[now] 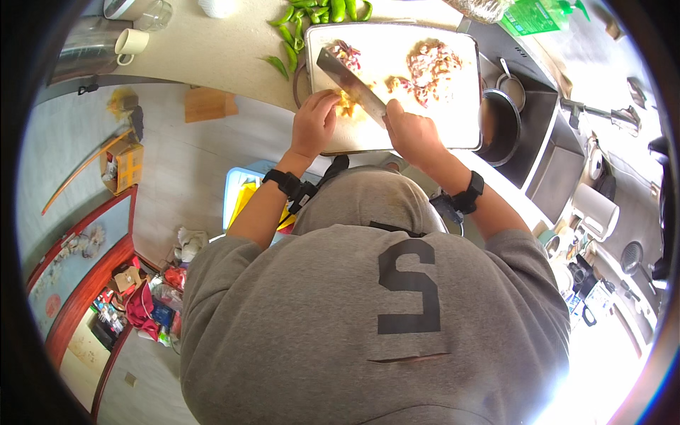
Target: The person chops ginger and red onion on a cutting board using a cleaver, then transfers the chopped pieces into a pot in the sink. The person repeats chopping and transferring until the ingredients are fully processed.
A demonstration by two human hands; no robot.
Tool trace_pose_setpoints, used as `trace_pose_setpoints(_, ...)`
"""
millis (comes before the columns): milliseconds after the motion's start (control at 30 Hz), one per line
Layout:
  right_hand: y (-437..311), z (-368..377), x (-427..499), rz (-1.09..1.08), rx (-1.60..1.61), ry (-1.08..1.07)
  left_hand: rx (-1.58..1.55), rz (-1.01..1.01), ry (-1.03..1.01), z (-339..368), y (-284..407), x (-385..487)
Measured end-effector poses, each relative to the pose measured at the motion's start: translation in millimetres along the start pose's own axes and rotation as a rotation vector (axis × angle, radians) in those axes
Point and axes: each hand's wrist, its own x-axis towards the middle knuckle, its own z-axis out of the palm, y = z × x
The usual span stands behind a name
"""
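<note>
My right hand [414,130] grips the handle of a cleaver [350,82], whose broad blade slants up and left across a white cutting board [366,139]. Bent fingers of my left hand [316,125] hold small yellow food pieces [348,106], perhaps ginger, just below the blade. Past the blade lies a small heap of purple and white chopped pieces [348,53], partly covered by it. On the board's right half is a larger pile of chopped purple and pale food [433,66], with a smaller clump [398,84] beside it.
Green peppers [319,13] lie on the counter [218,48] beyond the board. To the right, a dark pot [499,127] and a small pan [511,90] sit in the steel sink [544,127]. A cream mug [131,45] stands far left. Below the counter is a light-blue bin [231,196].
</note>
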Motion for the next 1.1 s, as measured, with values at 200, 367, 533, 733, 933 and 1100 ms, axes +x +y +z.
trace_pose_setpoints(200, 0, 9, -17, 0.018, 0.038, -0.123, 0.094, 0.094, -0.09, -1, 3, -1)
trace_pose_setpoints(367, -5, 18, -5, 0.034, 0.035, -0.181, 0.119, 0.105, -0.134, 4, 6, -5)
trace_pose_setpoints(533, -32, 23, 52, -0.06, 0.041, -0.043, 0.138, 0.122, -0.163, 7, 8, -4)
trace_pose_setpoints(733, -23, 13, 64, -0.037, 0.025, 0.001, -0.014, 0.049, -0.125, -11, 9, -7)
trace_pose_setpoints(933, -13, -1, 10, -0.019, 0.041, -0.108, 0.02, 0.008, -0.097, -19, -3, -13)
trace_pose_setpoints(1100, -13, 6, -13, -0.021, 0.07, -0.182, 0.139, 0.115, -0.113, -7, -5, -16)
